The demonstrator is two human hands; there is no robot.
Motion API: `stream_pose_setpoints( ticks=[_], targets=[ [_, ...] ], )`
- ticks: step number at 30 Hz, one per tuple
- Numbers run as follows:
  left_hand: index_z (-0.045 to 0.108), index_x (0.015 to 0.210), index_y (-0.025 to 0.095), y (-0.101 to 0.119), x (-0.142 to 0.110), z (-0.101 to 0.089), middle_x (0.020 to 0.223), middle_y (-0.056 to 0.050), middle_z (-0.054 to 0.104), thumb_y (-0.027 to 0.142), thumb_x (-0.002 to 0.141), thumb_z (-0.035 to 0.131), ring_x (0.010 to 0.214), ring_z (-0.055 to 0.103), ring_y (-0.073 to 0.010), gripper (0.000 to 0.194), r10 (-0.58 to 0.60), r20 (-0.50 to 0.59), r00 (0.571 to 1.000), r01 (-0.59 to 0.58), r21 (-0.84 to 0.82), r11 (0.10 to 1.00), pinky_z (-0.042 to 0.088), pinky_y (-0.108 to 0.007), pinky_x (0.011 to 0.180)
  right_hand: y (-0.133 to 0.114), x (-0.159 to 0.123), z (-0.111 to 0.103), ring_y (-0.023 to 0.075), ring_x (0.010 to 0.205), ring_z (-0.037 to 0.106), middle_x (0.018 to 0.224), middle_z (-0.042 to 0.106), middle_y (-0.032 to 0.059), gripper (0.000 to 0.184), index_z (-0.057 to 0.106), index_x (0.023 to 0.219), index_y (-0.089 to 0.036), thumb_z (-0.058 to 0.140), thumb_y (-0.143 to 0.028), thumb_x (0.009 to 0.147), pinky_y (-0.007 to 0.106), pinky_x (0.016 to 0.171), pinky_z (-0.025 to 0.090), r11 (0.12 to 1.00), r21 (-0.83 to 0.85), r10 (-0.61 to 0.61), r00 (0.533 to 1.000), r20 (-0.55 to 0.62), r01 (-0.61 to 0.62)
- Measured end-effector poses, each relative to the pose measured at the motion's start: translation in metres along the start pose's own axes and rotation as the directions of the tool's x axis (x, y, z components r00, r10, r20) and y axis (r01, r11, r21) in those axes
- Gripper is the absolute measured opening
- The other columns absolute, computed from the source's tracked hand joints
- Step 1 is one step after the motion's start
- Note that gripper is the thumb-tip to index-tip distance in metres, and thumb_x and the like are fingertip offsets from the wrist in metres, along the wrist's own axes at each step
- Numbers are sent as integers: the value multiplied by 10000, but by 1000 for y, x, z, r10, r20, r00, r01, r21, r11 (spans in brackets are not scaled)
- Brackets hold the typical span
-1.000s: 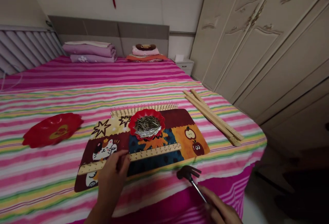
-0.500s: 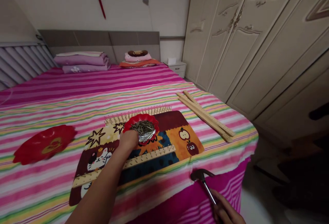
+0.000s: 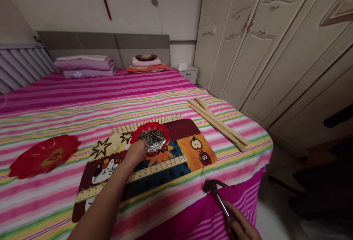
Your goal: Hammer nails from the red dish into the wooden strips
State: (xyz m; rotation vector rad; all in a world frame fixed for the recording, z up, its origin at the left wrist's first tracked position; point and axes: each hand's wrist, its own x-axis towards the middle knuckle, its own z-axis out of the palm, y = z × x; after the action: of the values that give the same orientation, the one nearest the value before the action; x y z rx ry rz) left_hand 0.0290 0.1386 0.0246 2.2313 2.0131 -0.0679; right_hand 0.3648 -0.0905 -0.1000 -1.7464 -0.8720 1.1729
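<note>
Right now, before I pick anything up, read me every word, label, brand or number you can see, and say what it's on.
No text here can be read.
Red plate: gold mark, too blurred to make out.
Placemat: printed pictures, no legible words.
Hammer: no legible brand or number at this size.

Bed [image 3: 124, 83] with pink-magenta striped covers, grey headboard [image 3: 140, 45] at 12 o'clock against plain pale wall [image 3: 132, 4], red hanging ornament [image 3: 105, 3] at 11, folded purple bedding [image 3: 85, 65] below it. White ribbed panel [image 3: 24, 67] at 10 o'clock, small white nightstand [image 3: 189, 74] at 1, cream carved-door wardrobe [image 3: 237, 52] from 1 to 3. Dim light, pale floor [image 3: 271, 214] at 4, dark shapes beside it.
</note>
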Motion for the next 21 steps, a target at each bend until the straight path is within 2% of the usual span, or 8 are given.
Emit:
stream_pose_setpoints(
  ticks=[2,6,10,12,15,18,21],
  targets=[
    [610,892,139,-1,0,0,936,-134,654,208,827,362,836,608,-201,266,0,3,1000,0,-7,1000,423,-289,719,0,0,0,209,1023,633,1136,673,37,592,619,1179,-215,518,-559,709,171,717,522,1000,-3,-9,1000,-7,9],
    [631,788,163,1,2,-1,906,-109,663,184,765,444,833,607,-196,189,-1,26,1000,2,-27,1000,410,-274,706,-2,-1,0,210,931,661,1072,695,41,529,620,1179,-225,564,-485,722,204,710,527,1000,22,5,999,51,-7],
    [621,742,170,0,4,-5,823,-86,673,193,755,446,764,607,-180,178,-26,18,1000,27,-84,996,395,-260,658,-5,-4,5,190,709,674,875,727,22,527,641,1139,-243,589,-505,686,216,563,526,993,115,42,999,-16,-40],
    [613,756,180,-5,2,-7,766,-56,671,226,765,434,709,598,-163,184,-34,5,999,34,-133,991,389,-250,630,-7,-6,6,162,602,646,811,723,8,521,642,1132,-256,601,-508,678,207,501,504,985,157,70,998,11,-70],
    [606,776,198,-17,-1,-7,737,-9,670,299,764,434,676,590,-139,200,-37,-10,999,33,-237,971,394,-230,616,-12,-7,4,155,642,647,879,720,7,490,659,1107,-267,642,-482,666,206,553,510,974,196,101,993,62,-112],
    [612,724,202,-28,-2,-4,683,15,659,359,704,483,647,583,-136,205,-71,-40,997,45,-465,884,405,-232,614,-17,-7,3,176,753,661,894,719,6,478,673,1083,-277,668,-474,647,212,621,519,964,232,117,991,59,-127],
    [617,668,191,-31,-5,-3,598,20,627,366,617,540,580,554,-136,198,-149,-56,987,73,-673,736,405,-248,583,-21,-8,3,170,691,658,840,726,-3,490,665,1096,-288,666,-480,645,212,576,517,969,206,123,989,82,-138]
  ],
)
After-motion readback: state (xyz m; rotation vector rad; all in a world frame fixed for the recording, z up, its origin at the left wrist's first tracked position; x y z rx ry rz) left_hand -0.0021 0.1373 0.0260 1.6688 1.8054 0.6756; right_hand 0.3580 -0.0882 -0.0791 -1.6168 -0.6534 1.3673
